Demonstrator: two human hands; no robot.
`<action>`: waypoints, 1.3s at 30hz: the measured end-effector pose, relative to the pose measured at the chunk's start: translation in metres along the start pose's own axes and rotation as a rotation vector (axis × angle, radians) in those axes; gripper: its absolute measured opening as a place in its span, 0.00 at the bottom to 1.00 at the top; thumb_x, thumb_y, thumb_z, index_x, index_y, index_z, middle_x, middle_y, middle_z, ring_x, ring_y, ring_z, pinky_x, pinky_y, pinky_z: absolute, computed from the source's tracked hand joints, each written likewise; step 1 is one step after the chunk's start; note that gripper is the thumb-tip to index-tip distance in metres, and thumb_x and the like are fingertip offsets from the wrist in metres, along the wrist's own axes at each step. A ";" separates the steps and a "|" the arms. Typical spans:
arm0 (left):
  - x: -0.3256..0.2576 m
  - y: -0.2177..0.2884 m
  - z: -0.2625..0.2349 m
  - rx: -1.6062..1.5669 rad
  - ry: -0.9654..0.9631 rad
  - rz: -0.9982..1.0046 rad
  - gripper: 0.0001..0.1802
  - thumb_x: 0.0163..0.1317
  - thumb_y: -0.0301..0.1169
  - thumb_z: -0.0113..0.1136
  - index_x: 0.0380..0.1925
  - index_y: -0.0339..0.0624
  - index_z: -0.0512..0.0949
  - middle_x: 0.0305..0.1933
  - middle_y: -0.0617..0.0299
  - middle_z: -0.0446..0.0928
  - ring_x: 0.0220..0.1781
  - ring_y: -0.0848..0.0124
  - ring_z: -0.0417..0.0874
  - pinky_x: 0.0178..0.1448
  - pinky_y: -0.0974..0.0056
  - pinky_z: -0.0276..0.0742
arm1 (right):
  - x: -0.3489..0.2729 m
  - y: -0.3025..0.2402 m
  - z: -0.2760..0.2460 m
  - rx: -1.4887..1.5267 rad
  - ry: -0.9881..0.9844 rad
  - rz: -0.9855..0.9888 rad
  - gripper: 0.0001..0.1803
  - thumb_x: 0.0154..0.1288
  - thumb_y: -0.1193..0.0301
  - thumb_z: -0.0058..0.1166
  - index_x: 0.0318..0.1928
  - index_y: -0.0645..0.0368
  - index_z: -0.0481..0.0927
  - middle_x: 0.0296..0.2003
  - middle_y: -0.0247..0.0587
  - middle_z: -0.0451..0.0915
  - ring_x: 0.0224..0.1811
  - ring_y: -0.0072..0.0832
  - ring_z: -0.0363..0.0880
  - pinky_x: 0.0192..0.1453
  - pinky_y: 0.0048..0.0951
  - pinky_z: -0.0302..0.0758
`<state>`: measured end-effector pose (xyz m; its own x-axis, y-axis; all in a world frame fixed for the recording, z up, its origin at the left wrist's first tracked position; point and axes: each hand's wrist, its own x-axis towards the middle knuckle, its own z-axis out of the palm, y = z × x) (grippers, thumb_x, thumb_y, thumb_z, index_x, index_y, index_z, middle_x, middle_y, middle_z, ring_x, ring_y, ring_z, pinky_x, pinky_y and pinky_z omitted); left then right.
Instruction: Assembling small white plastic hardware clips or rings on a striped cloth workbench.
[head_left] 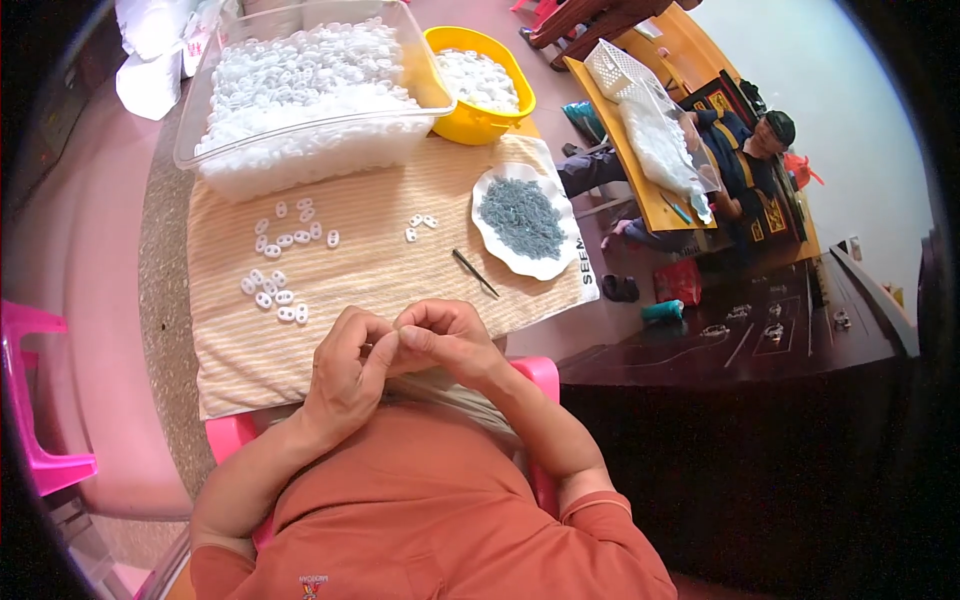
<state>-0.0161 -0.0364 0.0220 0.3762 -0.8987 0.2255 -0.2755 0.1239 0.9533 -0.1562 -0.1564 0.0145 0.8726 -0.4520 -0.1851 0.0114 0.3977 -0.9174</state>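
Observation:
My left hand [345,375] and my right hand [445,340] meet at the near edge of the striped cloth [380,260], fingertips pinched together on a small part that the fingers hide. On the cloth ahead lie several loose white oval rings [275,295] in two groups at the left, and a few more white rings [420,225] nearer the middle. A thin dark tool like tweezers [475,273] rests on the cloth to the right of my hands. A white scalloped plate [500,255] holds a heap of small grey-blue pieces [520,215].
A clear plastic tub [200,140] full of white rings stands at the far end, beside a yellow bowl [478,122] with more. Pink plastic stools [40,470] are at my left and under me. Another person [730,160] sits at a yellow table [640,190] at the right.

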 end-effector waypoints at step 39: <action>0.002 -0.011 -0.002 -0.517 -0.044 -0.391 0.09 0.70 0.31 0.51 0.36 0.36 0.71 0.30 0.65 0.73 0.31 0.79 0.75 0.36 0.72 0.75 | 0.007 -0.009 -0.001 -0.412 0.267 -0.192 0.06 0.67 0.76 0.54 0.41 0.66 0.77 0.28 0.34 0.78 0.30 0.20 0.80 0.37 0.20 0.78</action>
<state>-0.0105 -0.0385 0.0126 0.3228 -0.9335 -0.1561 0.3398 -0.0396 0.9397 -0.1508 -0.1646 0.0213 0.7182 -0.6950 -0.0336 -0.0804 -0.0349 -0.9962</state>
